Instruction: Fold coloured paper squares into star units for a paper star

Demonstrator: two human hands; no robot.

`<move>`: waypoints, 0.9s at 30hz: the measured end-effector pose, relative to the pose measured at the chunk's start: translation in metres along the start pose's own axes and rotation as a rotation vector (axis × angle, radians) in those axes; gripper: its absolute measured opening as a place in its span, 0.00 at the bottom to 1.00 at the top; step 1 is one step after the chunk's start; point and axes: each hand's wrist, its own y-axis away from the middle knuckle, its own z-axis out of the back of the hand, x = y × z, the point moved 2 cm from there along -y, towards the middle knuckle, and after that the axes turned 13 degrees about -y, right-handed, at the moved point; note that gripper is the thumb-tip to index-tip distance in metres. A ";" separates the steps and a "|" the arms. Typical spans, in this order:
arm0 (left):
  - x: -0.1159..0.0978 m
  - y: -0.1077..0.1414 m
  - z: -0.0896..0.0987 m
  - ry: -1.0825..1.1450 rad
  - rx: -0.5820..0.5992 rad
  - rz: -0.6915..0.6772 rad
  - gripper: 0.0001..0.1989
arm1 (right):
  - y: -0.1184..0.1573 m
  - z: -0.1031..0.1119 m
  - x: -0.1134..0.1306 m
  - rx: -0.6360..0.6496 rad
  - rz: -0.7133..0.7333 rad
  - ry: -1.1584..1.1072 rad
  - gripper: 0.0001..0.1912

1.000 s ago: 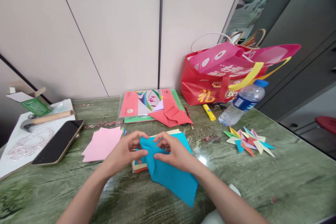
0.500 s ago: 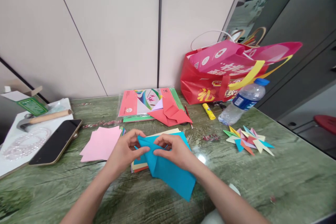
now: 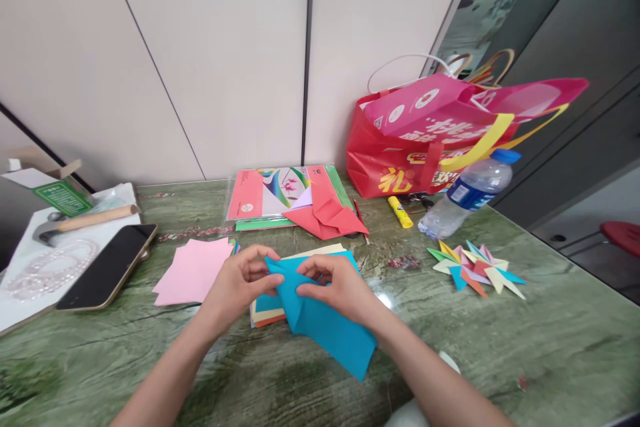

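A sheet of blue paper point(image 3: 330, 330), partly folded, is held in the air between both hands, its lower right corner hanging toward the table's front. My left hand point(image 3: 246, 280) pinches its upper left corner between thumb and fingers. On the upper edge, a little to the right, my right hand point(image 3: 333, 283) grips the folded part with thumb and fingertips. Beneath the held sheet lies a stack of coloured paper point(image 3: 270, 321), with cream and orange edges showing. Pink sheets point(image 3: 193, 271) lie left of my left hand.
Behind the hands are a paper pack point(image 3: 250, 197) and a red folded paper point(image 3: 327, 217). A glue stick point(image 3: 400, 211), bottle point(image 3: 465, 197), red bag point(image 3: 370, 157) and paper stars point(image 3: 477, 267) stand or lie rightward. Leftward are a phone point(image 3: 110, 267) and a hammer point(image 3: 95, 219).
The view has shifted slightly. Both hands keep their grip on the blue paper, with hardly any change in its shape.
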 end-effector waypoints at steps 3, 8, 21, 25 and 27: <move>0.002 0.000 0.000 0.018 -0.005 0.008 0.15 | 0.000 0.000 0.000 0.001 -0.021 -0.016 0.09; 0.002 0.000 0.001 0.007 -0.024 0.025 0.13 | 0.001 0.000 0.000 0.002 -0.049 -0.045 0.08; 0.005 -0.001 0.000 0.019 -0.056 0.025 0.15 | 0.001 0.001 0.002 0.011 -0.064 -0.071 0.09; 0.004 0.000 0.000 0.029 -0.040 0.017 0.13 | 0.002 0.001 0.003 0.020 -0.056 -0.078 0.09; 0.003 0.001 0.000 0.040 -0.023 0.017 0.12 | 0.002 0.001 0.004 0.015 -0.056 -0.080 0.09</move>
